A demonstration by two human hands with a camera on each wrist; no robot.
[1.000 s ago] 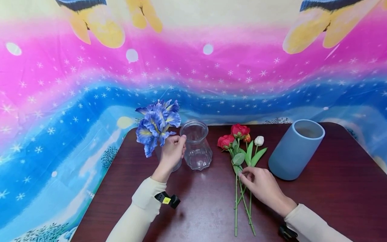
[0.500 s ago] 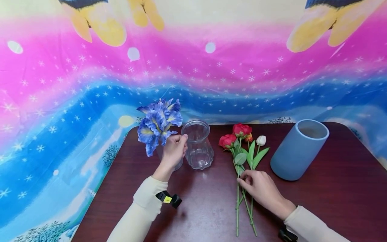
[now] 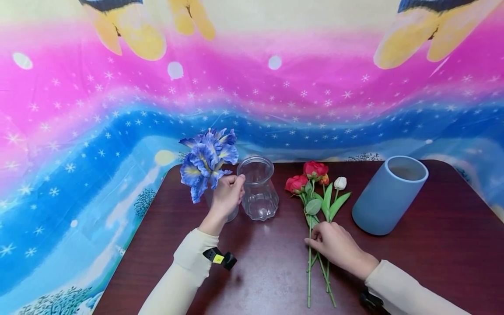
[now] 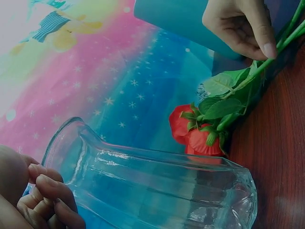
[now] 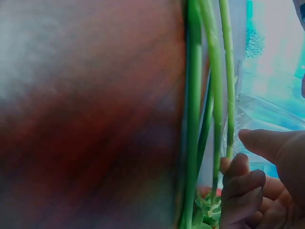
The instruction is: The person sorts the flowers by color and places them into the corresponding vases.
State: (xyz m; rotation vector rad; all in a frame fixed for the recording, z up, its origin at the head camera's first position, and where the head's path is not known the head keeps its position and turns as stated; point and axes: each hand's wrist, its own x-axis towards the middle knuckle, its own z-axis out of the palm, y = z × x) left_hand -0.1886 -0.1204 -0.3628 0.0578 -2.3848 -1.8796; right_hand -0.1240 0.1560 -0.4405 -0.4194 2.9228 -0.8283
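Blue irises (image 3: 208, 159) stand in a clear glass at the left. My left hand (image 3: 227, 194) is in front of that glass with its fingers curled; I cannot tell whether it holds anything. Its thumb is close to the rim of a clear glass vase (image 3: 260, 197). My right hand (image 3: 340, 245) is over the stems of red roses (image 3: 305, 177), its thumb overlapping one stem. In the right wrist view, a gap shows between thumb and index finger, right beside a green stem (image 5: 228, 86). A white tulip (image 3: 340, 183) with long leaves lies beside the roses.
A tall blue-grey vase (image 3: 383, 201) stands at the right, behind my right hand. The dark wooden table (image 3: 260, 280) meets a snowflake-printed backdrop (image 3: 252, 87) at its far edge. A small orange bloom (image 3: 324, 179) is tucked by the roses.
My right hand has slid a little toward me along the stems, its thumb now reaching across the leftmost one. The left hand keeps its place; the view has shifted slightly.
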